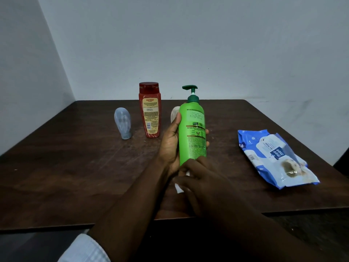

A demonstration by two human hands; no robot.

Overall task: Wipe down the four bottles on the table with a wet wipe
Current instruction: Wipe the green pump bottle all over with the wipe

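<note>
My left hand point(171, 146) grips a green pump bottle point(192, 129) and holds it upright above the table's middle. My right hand point(200, 184) presses a white wet wipe point(179, 188) against the bottle's base; most of the wipe is hidden under my fingers. A red bottle point(150, 110) stands at the back, with a small grey bottle point(123, 123) to its left. A white bottle point(174, 113) peeks out behind my left thumb and the green bottle.
A blue pack of wet wipes point(273, 157) lies on the right side of the dark wooden table point(75, 167). Pale walls close the back and left. The table's near edge runs just below my forearms.
</note>
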